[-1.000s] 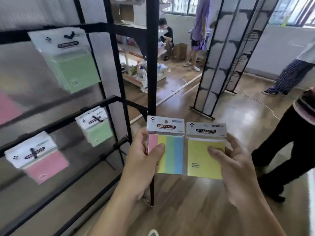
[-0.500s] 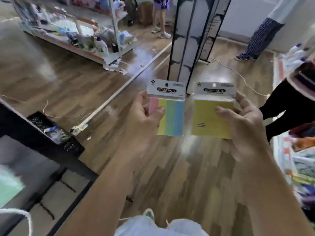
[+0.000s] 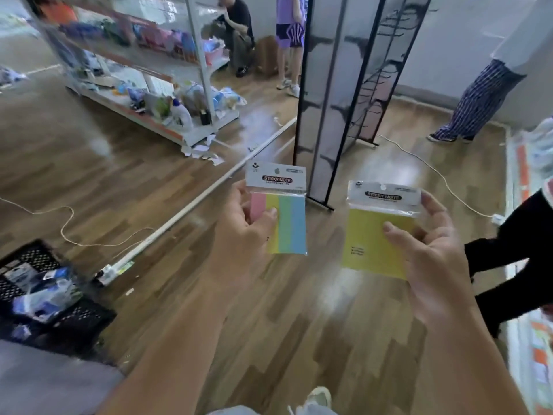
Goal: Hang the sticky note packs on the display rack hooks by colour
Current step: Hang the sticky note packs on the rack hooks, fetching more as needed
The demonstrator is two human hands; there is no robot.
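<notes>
The left hand (image 3: 242,235) pinches a plastic-wrapped sticky note pack with 4 colour stripes (image 3: 279,214), thumb across its front. The right hand (image 3: 431,253) grips a plastic-wrapped yellow sticky note pack (image 3: 377,232) the same way. The 2 packs sit apart, upright, above the wooden floor (image 3: 284,324). A black plastic crate (image 3: 51,295) lies left of the left hand.
</notes>
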